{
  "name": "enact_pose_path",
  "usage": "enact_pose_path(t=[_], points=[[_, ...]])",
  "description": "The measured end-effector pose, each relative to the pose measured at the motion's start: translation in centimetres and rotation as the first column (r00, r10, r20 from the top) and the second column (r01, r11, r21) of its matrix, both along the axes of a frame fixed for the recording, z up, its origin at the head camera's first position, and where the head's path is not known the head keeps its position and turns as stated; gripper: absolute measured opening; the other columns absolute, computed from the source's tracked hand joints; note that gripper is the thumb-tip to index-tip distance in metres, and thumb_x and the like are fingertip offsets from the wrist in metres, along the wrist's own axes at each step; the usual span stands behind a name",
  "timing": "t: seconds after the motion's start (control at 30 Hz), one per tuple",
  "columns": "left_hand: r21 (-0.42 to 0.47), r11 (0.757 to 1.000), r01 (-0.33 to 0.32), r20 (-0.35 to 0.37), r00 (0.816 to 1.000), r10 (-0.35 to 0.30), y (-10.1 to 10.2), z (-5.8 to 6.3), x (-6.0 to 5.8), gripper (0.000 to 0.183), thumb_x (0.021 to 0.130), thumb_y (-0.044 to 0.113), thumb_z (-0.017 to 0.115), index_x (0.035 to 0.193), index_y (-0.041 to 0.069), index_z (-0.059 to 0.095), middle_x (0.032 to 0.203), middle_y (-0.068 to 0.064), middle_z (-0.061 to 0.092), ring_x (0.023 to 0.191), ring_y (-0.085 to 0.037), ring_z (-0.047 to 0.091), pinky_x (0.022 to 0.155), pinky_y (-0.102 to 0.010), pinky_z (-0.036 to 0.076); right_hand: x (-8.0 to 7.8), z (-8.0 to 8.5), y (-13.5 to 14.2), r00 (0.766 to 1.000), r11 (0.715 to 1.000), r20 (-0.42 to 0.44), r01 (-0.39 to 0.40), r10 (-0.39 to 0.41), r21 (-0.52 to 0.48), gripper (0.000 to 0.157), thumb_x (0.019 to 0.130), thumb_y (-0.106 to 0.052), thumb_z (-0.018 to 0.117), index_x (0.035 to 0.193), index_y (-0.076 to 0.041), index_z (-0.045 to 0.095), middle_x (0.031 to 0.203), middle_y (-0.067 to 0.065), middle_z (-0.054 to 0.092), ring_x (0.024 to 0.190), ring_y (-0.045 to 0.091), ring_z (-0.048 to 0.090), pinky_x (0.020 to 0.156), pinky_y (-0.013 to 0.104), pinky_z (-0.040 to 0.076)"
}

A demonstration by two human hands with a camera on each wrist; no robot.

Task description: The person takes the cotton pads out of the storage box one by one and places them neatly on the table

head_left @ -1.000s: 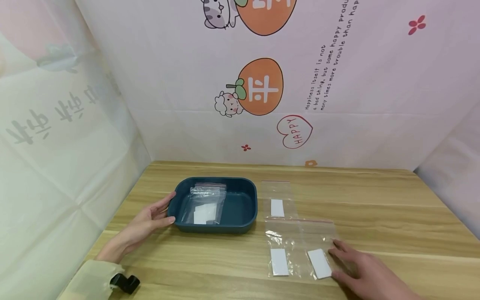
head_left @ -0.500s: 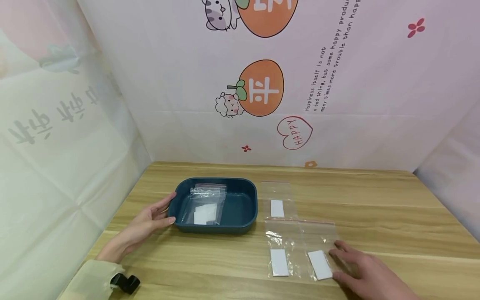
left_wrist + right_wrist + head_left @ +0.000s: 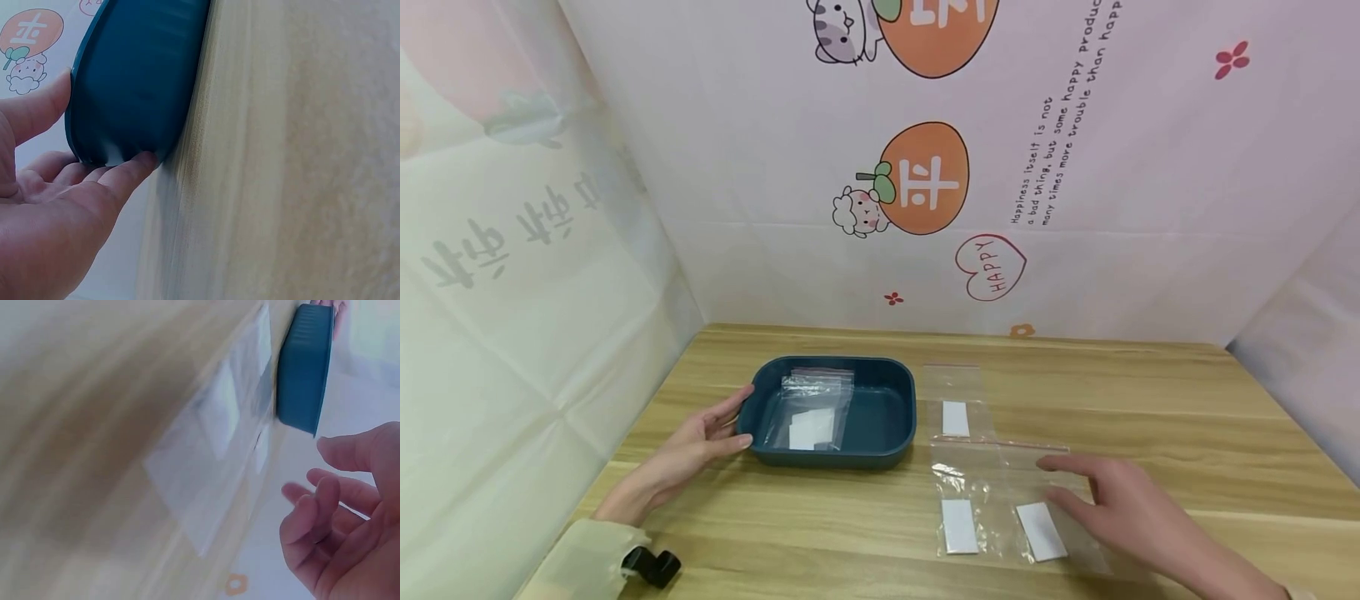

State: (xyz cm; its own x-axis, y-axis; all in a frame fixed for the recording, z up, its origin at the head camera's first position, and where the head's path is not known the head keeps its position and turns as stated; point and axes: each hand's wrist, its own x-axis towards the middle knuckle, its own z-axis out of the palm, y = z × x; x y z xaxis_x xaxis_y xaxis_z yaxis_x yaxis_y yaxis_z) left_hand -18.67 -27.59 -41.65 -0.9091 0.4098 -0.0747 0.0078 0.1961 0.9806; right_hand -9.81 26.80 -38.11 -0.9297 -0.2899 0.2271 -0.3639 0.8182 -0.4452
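Note:
My left hand (image 3: 688,454) holds the left end of a dark blue plastic tray (image 3: 880,460), its thumb and fingers set against the corners. In the left wrist view the thumb touches the tray's rim. Inside the tray, at its left side, lies a stack of clear zip bags (image 3: 814,396) with white cards in them. My right hand (image 3: 1123,508) hovers, fingers loosely bent and holding nothing, over the nearest right zip bag (image 3: 1037,479), which contains a white card (image 3: 1042,532). In the right wrist view this bag lies flat below the fingers.
Two more zip bags lie right of the tray, one with a white card (image 3: 958,527) in front, another with a white card (image 3: 955,418) farther back. The bags overlap slightly. Printed cloth walls (image 3: 775,275) border the wooden table (image 3: 820,521) behind and at the left.
My right hand has lifted off the right edge of the nearest right bag and shifted left and back over it. The left hand, tray and bags stay put.

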Motion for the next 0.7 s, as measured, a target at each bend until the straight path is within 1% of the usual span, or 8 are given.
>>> enact_pose_path(t=[0.03,0.13,0.2,0.3,0.43,0.5,0.6,0.7], points=[[-0.002,1.000,0.000,0.000,1.000,0.000,0.0,0.0,0.0,0.085,0.104,0.013,0.068,0.171,0.014,0.015,0.176,-0.012,0.004,0.154,-0.049,0.015,0.112,-0.034,0.041,-0.3,0.4,-0.4,1.000,1.000,0.016,-0.002,0.002,0.000,0.027,0.094,-0.024,0.082,0.119,-0.015,0.081,0.079,-0.012,0.069,0.048,-0.001,0.029,0.046,0.023,0.032],[-0.002,1.000,0.000,-0.001,1.000,0.000,0.0,0.0,0.0,0.085,0.104,0.013,0.068,0.171,0.014,0.015,0.176,-0.012,0.004,0.154,-0.049,0.016,0.113,-0.036,0.040,-1.4,1.5,-1.9,0.998,0.999,0.045,-0.038,0.039,-0.013,0.023,0.096,-0.023,0.080,0.117,-0.014,0.081,0.100,-0.013,0.075,0.049,0.001,0.032,0.047,0.024,0.033],[-0.001,1.000,0.002,-0.001,1.000,-0.002,0.0,0.0,-0.1,0.085,0.104,0.013,0.068,0.170,0.013,0.015,0.176,-0.012,0.004,0.154,-0.049,0.016,0.113,-0.036,0.041,-2.3,2.2,-3.0,0.996,0.997,0.054,-0.074,0.075,-0.021,0.022,0.097,-0.024,0.078,0.117,-0.015,0.081,0.096,-0.016,0.074,0.048,0.001,0.031,0.045,0.024,0.033],[0.004,1.000,0.004,-0.001,1.000,-0.004,0.0,-0.1,-0.1,0.084,0.105,0.011,0.067,0.170,0.013,0.015,0.176,-0.012,0.004,0.154,-0.049,0.016,0.112,-0.034,0.041,-3.8,3.0,-4.9,0.990,0.990,0.041,-0.136,0.137,-0.032,0.018,0.098,-0.023,0.078,0.114,-0.016,0.081,0.087,-0.018,0.068,0.049,0.001,0.032,0.046,0.025,0.035],[0.014,1.000,0.007,0.000,1.000,-0.007,-0.1,-0.2,-0.1,0.084,0.104,0.010,0.067,0.170,0.012,0.015,0.175,-0.013,0.004,0.154,-0.050,0.016,0.109,-0.030,0.043,-6.1,3.6,-8.0,0.976,0.976,-0.007,-0.216,0.216,-0.019,0.012,0.097,-0.021,0.078,0.108,-0.016,0.082,0.078,-0.016,0.059,0.059,0.002,0.044,0.053,0.026,0.041],[0.021,1.000,0.007,-0.001,1.000,-0.007,-0.2,-0.2,0.0,0.085,0.104,0.010,0.067,0.170,0.011,0.014,0.175,-0.013,0.003,0.154,-0.050,0.016,0.108,-0.028,0.043,-7.2,3.8,-9.7,0.966,0.967,-0.030,-0.256,0.256,-0.002,0.012,0.097,-0.020,0.078,0.106,-0.013,0.082,0.078,-0.014,0.058,0.063,0.006,0.049,0.054,0.026,0.043],[0.020,1.000,0.003,0.002,1.000,-0.003,-0.1,-0.2,-0.1,0.085,0.104,0.012,0.068,0.170,0.012,0.015,0.176,-0.012,0.004,0.154,-0.049,0.016,0.107,-0.027,0.044,-8.9,4.0,-12.2,0.949,0.949,-0.020,-0.313,0.313,0.029,0.018,0.097,-0.022,0.078,0.109,-0.009,0.082,0.088,-0.008,0.066,0.073,0.011,0.058,0.061,0.027,0.049],[0.020,1.000,0.002,0.001,1.000,-0.002,-0.1,-0.3,-0.1,0.086,0.104,0.013,0.069,0.170,0.013,0.015,0.176,-0.011,0.004,0.154,-0.049,0.016,0.107,-0.026,0.044,-10.4,4.3,-14.8,0.937,0.936,0.064,-0.347,0.344,0.064,0.029,0.097,-0.026,0.079,0.118,-0.006,0.080,0.108,0.002,0.071,0.087,0.016,0.065,0.074,0.030,0.055]])
